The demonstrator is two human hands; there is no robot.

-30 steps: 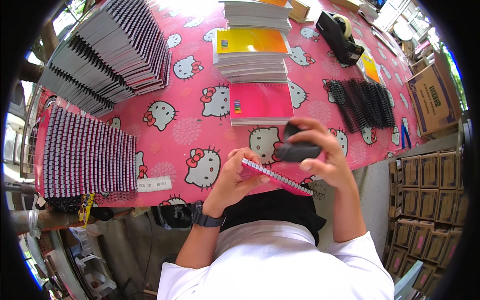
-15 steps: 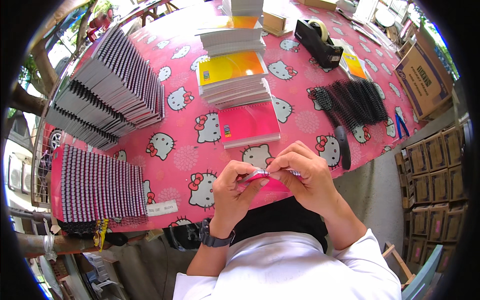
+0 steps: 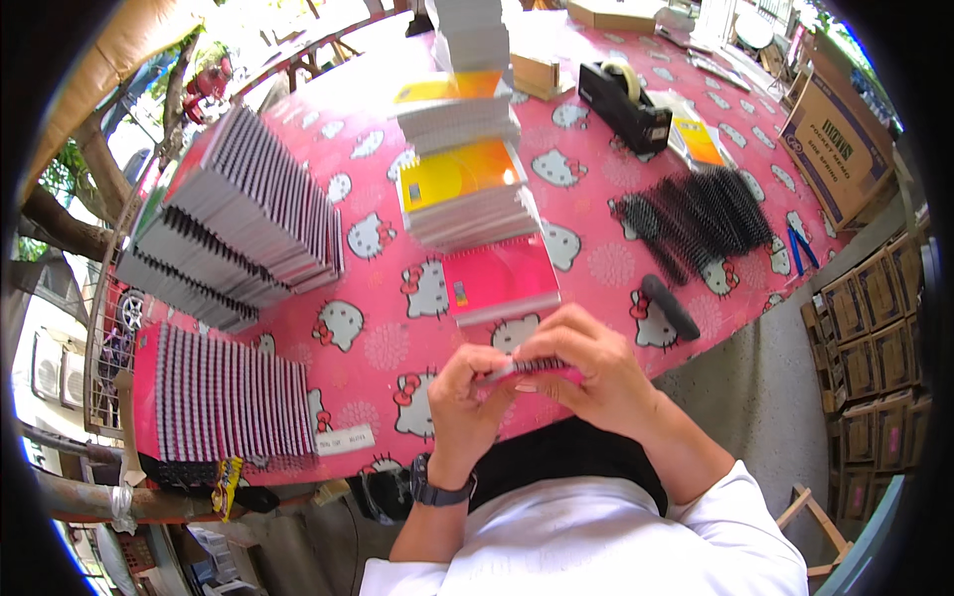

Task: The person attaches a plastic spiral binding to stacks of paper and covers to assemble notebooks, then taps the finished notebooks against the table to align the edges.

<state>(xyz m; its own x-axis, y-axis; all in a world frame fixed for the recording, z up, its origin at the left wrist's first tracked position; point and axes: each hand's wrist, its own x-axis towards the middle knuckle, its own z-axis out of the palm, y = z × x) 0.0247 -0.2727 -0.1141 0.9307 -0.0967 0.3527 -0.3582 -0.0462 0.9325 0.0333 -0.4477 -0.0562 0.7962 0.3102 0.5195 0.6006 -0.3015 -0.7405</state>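
Note:
Between both hands, close to the table's front edge, is a small pink notebook (image 3: 538, 366) held edge-up, with a dark spiral coil along its top edge. My left hand (image 3: 465, 392) pinches its left end, and a watch is on that wrist. The fingers of my right hand (image 3: 588, 363) close on the right part of the coiled edge, partly covering it. Just beyond the hands lies a short stack of pink notebooks (image 3: 502, 278). A pile of black spiral coils (image 3: 701, 223) rests to the right, with a dark elongated object (image 3: 670, 308) nearer me.
Stacks of yellow-covered notepads (image 3: 462, 184) run away from me. Bound notebooks (image 3: 248, 199) stand in tall stacks at left, with a pink-covered row (image 3: 234, 397) nearer. A tape dispenser (image 3: 624, 107), blue-handled pliers (image 3: 801, 246) and a cardboard box (image 3: 835, 139) are at right.
The view has shifted, so the table sits lower in the picture. My right hand has turned slightly, and the notebook's dark coil now shows more plainly between my hands.

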